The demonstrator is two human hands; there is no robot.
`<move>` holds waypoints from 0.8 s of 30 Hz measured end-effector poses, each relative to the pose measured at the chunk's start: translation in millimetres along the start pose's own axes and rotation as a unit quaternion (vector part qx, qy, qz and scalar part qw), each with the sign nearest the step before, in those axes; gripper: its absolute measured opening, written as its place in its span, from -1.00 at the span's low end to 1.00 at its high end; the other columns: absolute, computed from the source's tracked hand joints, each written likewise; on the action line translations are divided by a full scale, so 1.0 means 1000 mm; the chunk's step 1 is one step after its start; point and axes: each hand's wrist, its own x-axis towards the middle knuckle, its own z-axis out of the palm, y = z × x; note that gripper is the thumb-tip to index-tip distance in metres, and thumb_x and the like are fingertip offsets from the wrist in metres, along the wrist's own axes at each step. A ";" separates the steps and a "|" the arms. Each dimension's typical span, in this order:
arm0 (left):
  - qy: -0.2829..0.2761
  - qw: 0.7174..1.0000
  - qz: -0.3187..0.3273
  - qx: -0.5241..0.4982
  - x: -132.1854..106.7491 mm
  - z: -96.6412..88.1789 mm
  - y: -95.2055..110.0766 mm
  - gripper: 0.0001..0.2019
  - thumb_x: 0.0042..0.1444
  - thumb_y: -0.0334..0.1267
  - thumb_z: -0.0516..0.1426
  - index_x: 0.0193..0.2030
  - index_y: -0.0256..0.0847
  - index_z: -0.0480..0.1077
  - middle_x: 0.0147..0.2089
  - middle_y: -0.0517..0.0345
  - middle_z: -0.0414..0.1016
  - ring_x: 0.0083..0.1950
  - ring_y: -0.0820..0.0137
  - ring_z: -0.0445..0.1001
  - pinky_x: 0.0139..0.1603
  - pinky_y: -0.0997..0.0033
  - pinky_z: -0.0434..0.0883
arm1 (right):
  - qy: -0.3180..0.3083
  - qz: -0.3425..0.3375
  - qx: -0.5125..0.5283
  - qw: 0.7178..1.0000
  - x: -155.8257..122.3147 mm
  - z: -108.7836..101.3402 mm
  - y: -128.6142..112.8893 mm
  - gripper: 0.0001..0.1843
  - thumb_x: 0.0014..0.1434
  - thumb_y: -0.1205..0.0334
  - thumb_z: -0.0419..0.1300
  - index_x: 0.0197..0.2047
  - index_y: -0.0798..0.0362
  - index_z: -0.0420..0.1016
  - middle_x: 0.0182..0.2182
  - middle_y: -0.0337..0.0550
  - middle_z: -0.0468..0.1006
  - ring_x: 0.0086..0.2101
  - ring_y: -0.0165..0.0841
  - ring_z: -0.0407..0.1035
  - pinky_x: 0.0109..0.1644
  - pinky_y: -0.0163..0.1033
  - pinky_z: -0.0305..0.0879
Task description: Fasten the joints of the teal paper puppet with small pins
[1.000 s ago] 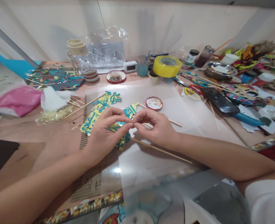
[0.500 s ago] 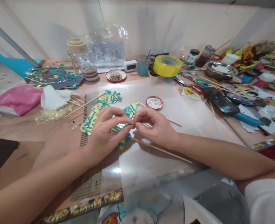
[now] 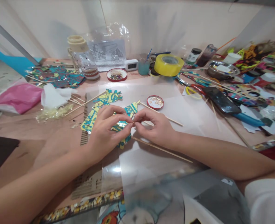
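Cutouts (image 3: 108,97), yellow patterned in teal, lie beneath the left hand (image 3: 106,130). It and the right hand (image 3: 156,128) pinch a tiny piece (image 3: 134,123).

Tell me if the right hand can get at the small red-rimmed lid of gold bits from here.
Likely yes: the lid lies just beyond the right hand, with only a thin stick lying between. Its fingertips, though, seem to pinch a tiny piece alongside the left hand.
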 end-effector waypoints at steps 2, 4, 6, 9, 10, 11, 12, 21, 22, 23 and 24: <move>-0.004 1.000 0.009 0.021 0.001 0.001 -0.002 -0.92 0.23 -0.28 0.20 -0.29 -0.12 0.52 -0.19 0.15 0.49 -0.11 0.31 0.48 -0.01 0.21 0.39 | 0.011 -0.056 -0.083 0.995 0.001 -0.001 0.002 -0.93 0.16 0.36 0.14 -0.28 0.01 0.41 -0.38 -0.24 0.53 -0.34 -0.41 0.41 -0.17 -0.29 0.34; -0.013 0.999 0.027 0.045 0.001 0.002 -0.004 -0.93 0.22 -0.27 0.21 -0.28 -0.12 0.52 -0.20 0.14 0.51 -0.12 0.29 0.48 -0.02 0.18 0.38 | 0.012 -0.105 -0.137 0.985 0.002 -0.001 0.003 -0.90 0.14 0.40 0.13 -0.29 0.02 0.41 -0.38 -0.23 0.54 -0.33 -0.40 0.41 -0.16 -0.29 0.32; -0.026 0.996 0.045 0.069 0.000 0.003 -0.007 -0.94 0.22 -0.26 0.21 -0.26 -0.12 0.53 -0.20 0.13 0.53 -0.11 0.26 0.48 0.00 0.15 0.37 | 0.002 -0.143 -0.172 0.975 0.002 -0.001 0.004 -0.88 0.13 0.42 0.12 -0.29 0.03 0.41 -0.37 -0.21 0.55 -0.32 -0.38 0.41 -0.15 -0.27 0.32; -0.026 0.994 0.057 0.086 0.000 0.004 -0.008 -0.93 0.23 -0.27 0.20 -0.26 -0.15 0.53 -0.20 0.09 0.54 -0.11 0.23 0.49 -0.01 0.13 0.37 | 0.006 -0.168 -0.205 0.964 0.002 0.000 0.006 -0.89 0.14 0.42 0.10 -0.29 0.05 0.39 -0.38 -0.18 0.55 -0.33 -0.36 0.40 -0.17 -0.27 0.31; -0.021 0.994 0.057 0.087 0.000 0.004 -0.008 -0.93 0.23 -0.28 0.20 -0.26 -0.15 0.53 -0.20 0.08 0.54 -0.11 0.23 0.49 -0.02 0.13 0.38 | 0.011 -0.168 -0.211 0.963 0.002 0.000 0.006 -0.90 0.14 0.41 0.10 -0.28 0.06 0.39 -0.38 -0.17 0.55 -0.34 -0.37 0.39 -0.19 -0.28 0.31; -0.017 0.995 0.058 0.085 0.001 0.003 -0.007 -0.93 0.23 -0.28 0.20 -0.27 -0.16 0.53 -0.20 0.08 0.54 -0.12 0.23 0.49 -0.04 0.14 0.38 | 0.014 -0.166 -0.215 0.962 0.002 -0.001 0.007 -0.90 0.15 0.41 0.10 -0.28 0.06 0.40 -0.38 -0.17 0.55 -0.34 -0.37 0.39 -0.19 -0.28 0.31; -0.014 0.995 0.060 0.083 0.001 0.003 -0.007 -0.93 0.23 -0.29 0.21 -0.28 -0.16 0.52 -0.21 0.08 0.53 -0.13 0.23 0.49 -0.05 0.14 0.38 | 0.015 -0.163 -0.217 0.962 0.002 -0.001 0.007 -0.91 0.15 0.40 0.10 -0.28 0.06 0.40 -0.38 -0.16 0.55 -0.35 -0.37 0.39 -0.20 -0.28 0.31; -0.014 0.993 0.073 0.094 0.001 0.002 -0.006 -0.94 0.23 -0.28 0.20 -0.28 -0.14 0.50 -0.21 0.10 0.54 -0.13 0.23 0.48 -0.03 0.12 0.38 | 0.003 -0.159 -0.174 0.972 0.006 0.000 0.007 -0.86 0.07 0.46 0.12 -0.34 0.05 0.43 -0.44 -0.22 0.52 -0.37 -0.38 0.36 -0.19 -0.28 0.27; -0.016 0.993 0.073 0.096 0.001 0.002 -0.006 -0.95 0.22 -0.28 0.20 -0.27 -0.13 0.49 -0.20 0.10 0.53 -0.12 0.23 0.48 -0.02 0.12 0.38 | 0.004 -0.157 -0.156 0.975 0.006 0.001 0.007 -0.85 0.04 0.47 0.12 -0.35 0.05 0.43 -0.45 -0.25 0.50 -0.38 -0.39 0.34 -0.21 -0.29 0.26; -0.019 0.993 0.073 0.094 0.001 0.002 -0.005 -0.95 0.22 -0.28 0.20 -0.27 -0.13 0.48 -0.19 0.10 0.53 -0.10 0.23 0.47 0.00 0.12 0.37 | 0.008 -0.153 -0.135 0.979 0.006 0.002 0.007 -0.85 0.03 0.48 0.12 -0.36 0.05 0.42 -0.47 -0.26 0.48 -0.40 -0.41 0.32 -0.22 -0.30 0.26; -0.023 0.993 0.072 0.090 0.001 0.002 -0.005 -0.96 0.22 -0.29 0.19 -0.26 -0.14 0.47 -0.18 0.10 0.53 -0.09 0.23 0.47 0.02 0.12 0.37 | 0.013 -0.145 -0.111 0.983 0.006 0.004 0.006 -0.85 0.02 0.48 0.12 -0.37 0.04 0.42 -0.47 -0.28 0.47 -0.41 -0.42 0.30 -0.23 -0.31 0.25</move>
